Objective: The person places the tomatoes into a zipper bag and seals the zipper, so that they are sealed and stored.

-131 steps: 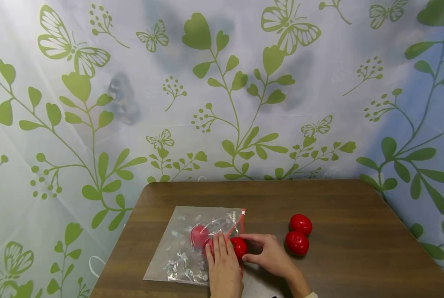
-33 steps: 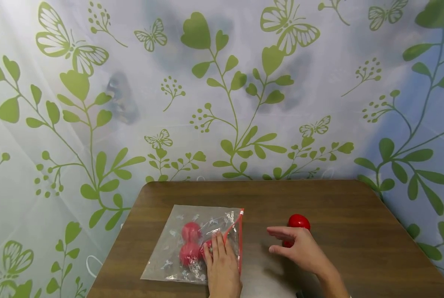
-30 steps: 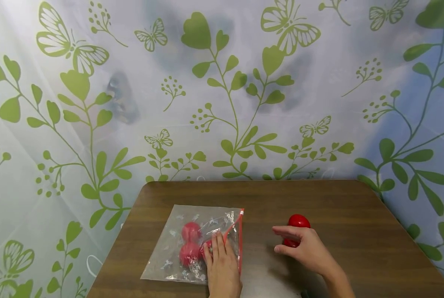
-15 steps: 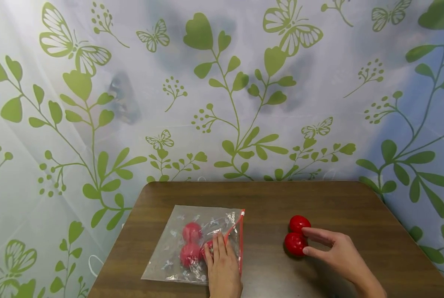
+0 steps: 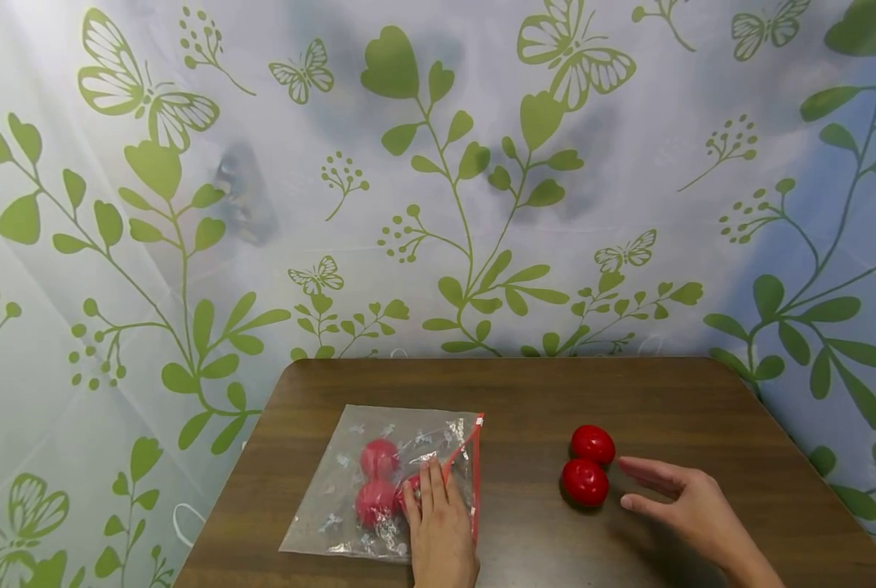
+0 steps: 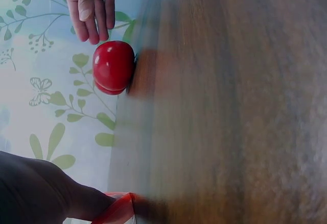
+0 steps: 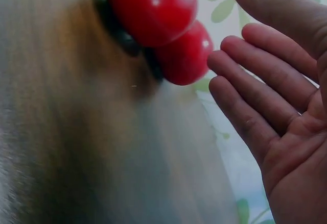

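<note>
Judging the nearer tomato [image 5: 584,483] firm but slick, I'd cup its sides; right hand [image 5: 691,502] hovers empty, fingers parted, at its 3 o'clock; left hand [image 5: 441,523] rests straight-fingered on zip bag [image 5: 322,518].

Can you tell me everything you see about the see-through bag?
The bag looks like clear, shiny plastic with small pale marks. A red strip with a white tab runs along its right edge, where its mouth looks parted. It lies on the table, three round red things inside. The left hand rests on it.

clear red-edged bag [image 5: 323,494], three red tomatoes [image 5: 375,501] inside, two glossy loose tomatoes [image 5: 584,482] side by side
</note>
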`<state>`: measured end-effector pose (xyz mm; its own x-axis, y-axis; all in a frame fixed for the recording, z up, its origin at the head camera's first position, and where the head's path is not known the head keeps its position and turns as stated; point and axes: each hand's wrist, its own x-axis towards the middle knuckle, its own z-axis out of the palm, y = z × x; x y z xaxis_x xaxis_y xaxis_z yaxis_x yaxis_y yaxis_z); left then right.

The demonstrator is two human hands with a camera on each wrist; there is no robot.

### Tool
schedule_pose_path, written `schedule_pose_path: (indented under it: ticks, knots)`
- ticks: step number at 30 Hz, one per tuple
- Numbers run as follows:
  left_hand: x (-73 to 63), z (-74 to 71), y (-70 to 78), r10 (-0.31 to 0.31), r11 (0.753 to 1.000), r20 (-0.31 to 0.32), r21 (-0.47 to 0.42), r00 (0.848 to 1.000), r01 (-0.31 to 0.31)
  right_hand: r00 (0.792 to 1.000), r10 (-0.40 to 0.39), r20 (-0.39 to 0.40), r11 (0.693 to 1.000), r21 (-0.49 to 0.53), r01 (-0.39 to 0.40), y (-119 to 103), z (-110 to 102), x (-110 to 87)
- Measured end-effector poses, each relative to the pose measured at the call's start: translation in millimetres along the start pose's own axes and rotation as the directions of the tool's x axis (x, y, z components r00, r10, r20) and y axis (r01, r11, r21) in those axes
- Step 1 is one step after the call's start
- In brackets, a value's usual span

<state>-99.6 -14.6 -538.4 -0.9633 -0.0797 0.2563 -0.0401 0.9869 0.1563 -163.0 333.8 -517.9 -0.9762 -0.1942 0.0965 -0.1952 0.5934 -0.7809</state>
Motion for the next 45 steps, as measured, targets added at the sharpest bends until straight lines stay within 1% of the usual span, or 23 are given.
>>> schedule_pose_path:
  ticks: [4, 7, 10, 17, 20, 24, 32, 35, 40, 42, 45]
  knots:
    - [-0.6, 0.3, -0.3, 0.003, 1.000, 0.002, 0.005, 1.000, -0.003, 0.999, -0.045, 0.001, 0.996, 0.076, 0.045, 8, 8, 2.1]
    - [-1.0, 0.9, -0.9, 0.010, 1.000, -0.004, 0.008, 1.000, -0.010, 0.998, -0.057, -0.001, 0.993, 0.101, 0.056, 13, 15, 4.5]
    - [-1.0, 1.4, -1.3, 0.015, 1.000, -0.010, 0.014, 1.000, -0.015, 0.999, -0.042, -0.001, 0.995, 0.089, 0.042, 16, 20, 6.9]
    - [-1.4, 1.5, -0.8, 0.014, 1.000, -0.017, 0.021, 1.000, -0.014, 0.997, 0.070, 0.034, 0.997, 0.027, -0.071, 17, 27, 9.2]
    - [-1.4, 1.4, -0.5, 0.014, 1.000, -0.009, 0.021, 1.000, -0.014, 0.994, 0.093, 0.050, 0.995, 0.027, -0.095, 15, 29, 10.1]
    - [-0.9, 0.3, -0.1, 0.010, 1.000, 0.013, 0.018, 1.000, -0.010, 0.994, 0.095, 0.048, 0.995, 0.032, -0.096, 14, 33, 11.9]
    - [-0.5, -2.4, 0.3, -0.001, 1.000, 0.042, 0.004, 0.999, 0.001, 0.996, 0.071, 0.053, 0.995, 0.072, -0.075, 13, 42, 14.0]
    - [-0.3, -2.9, 0.2, 0.000, 1.000, 0.044, 0.010, 0.999, -0.001, 0.997, 0.065, 0.049, 0.995, 0.073, -0.068, 12, 45, 14.8]
    - [-0.6, -1.1, 0.1, 0.009, 0.999, 0.024, 0.037, 1.000, -0.010, 0.996, 0.076, 0.045, 0.996, 0.043, -0.078, 9, 49, 14.5]
    - [-0.8, -0.3, 0.1, 0.009, 0.999, 0.015, 0.046, 1.000, -0.009, 0.996, 0.080, 0.041, 0.996, 0.040, -0.081, 9, 50, 14.1]
    - [-1.0, -0.2, 0.3, -0.001, 0.999, 0.020, 0.042, 1.000, 0.000, 0.997, 0.076, 0.030, 0.996, 0.050, -0.078, 9, 51, 13.5]
